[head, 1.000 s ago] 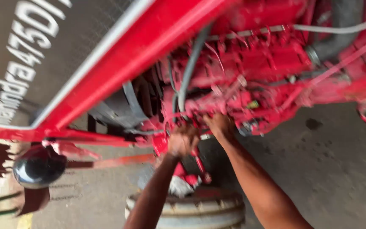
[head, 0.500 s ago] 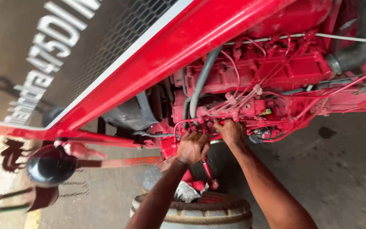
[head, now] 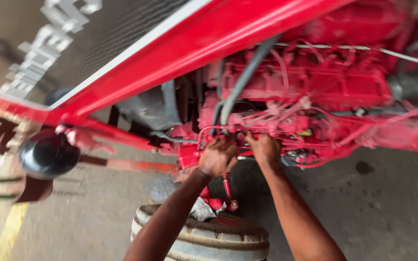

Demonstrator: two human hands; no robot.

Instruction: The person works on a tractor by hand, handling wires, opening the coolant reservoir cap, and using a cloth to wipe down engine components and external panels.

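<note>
Both hands risen toward red engine [head: 315, 92], left hand [head: 217, 157] fisted, right hand [head: 264, 149] grip unclear, stained concrete floor [head: 378, 208]

Grey concrete floor [head: 364, 217], stained, dark oil spot right of centre. Yellow painted line [head: 10, 227] at left edge. Worn tyre [head: 228, 239] resting on floor, bottom centre, pale rag [head: 201, 210] at its top edge. Picture blurred; finer detail unreadable.
</note>
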